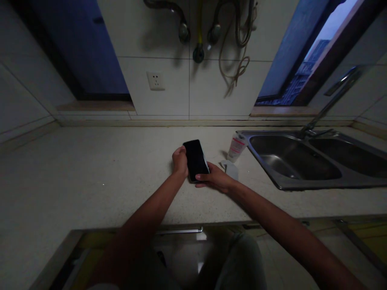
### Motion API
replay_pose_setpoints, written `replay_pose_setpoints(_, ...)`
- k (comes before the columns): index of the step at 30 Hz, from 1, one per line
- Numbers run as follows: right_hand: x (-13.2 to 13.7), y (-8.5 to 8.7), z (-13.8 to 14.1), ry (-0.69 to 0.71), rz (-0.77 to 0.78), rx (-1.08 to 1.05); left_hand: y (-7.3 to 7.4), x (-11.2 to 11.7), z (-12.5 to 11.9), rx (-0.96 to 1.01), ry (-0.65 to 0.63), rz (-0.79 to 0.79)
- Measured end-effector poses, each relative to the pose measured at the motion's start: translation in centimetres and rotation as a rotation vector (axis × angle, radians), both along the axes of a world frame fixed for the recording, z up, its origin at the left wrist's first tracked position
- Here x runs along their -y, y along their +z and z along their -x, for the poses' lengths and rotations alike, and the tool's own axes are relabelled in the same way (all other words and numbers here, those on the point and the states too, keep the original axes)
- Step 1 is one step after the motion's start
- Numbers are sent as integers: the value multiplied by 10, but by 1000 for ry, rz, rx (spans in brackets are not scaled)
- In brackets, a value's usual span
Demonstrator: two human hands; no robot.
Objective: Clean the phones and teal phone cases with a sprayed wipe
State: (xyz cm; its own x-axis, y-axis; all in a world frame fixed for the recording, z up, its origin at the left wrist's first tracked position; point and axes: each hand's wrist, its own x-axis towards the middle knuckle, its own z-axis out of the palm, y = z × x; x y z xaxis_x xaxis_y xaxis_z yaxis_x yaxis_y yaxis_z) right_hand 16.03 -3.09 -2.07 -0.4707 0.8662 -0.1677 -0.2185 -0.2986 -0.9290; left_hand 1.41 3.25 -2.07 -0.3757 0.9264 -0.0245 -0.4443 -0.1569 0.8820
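A smartphone (196, 159) with a dark screen is held just above the pale countertop, its screen turned up towards me. My left hand (180, 161) grips its left edge, with the thumb near the upper left corner. At the lower right, my right hand (213, 176) clasps the phone, thumb lying over the bottom of the screen and fingers beneath. Close to the right hand lies a flat whitish piece (231, 170), partly covered by that hand. Behind it stands a clear plastic cup (236, 148) with pink print.
A double steel sink (294, 161) with a tall faucet (329, 100) is set in the counter (90, 173) on the right. On the tiled wall are a power socket (156, 81), pipe fittings (198, 53) and a looped cord (240, 68). Windows flank the wall. Cabinet fronts run below the counter edge.
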Motion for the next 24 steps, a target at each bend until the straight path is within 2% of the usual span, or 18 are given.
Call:
replay_pose_setpoints(4, -4, -1, 0, -178, -10, 4, 4, -2, -3, 256, -21, -45)
replay_pose_setpoints(7, -6, -1, 1, -246, 4, 12, 5, -3, -3, 335, -51, -56)
replay_pose_setpoints(14, -7, -3, 1, -268, -59, 85, 4, -1, 0, 309, -77, -60)
replay_pose_setpoints(20, -8, -2, -4, -272, -95, 87, 9, 1, -2, 246, -88, -10)
replay_pose_setpoints(22, -9, -2, -4, -248, -83, 65, 12, 0, 2, 207, -78, 9)
replay_pose_setpoints(24, -9, -2, -3, -162, -53, 29, 13, -2, 7, 154, -71, 27)
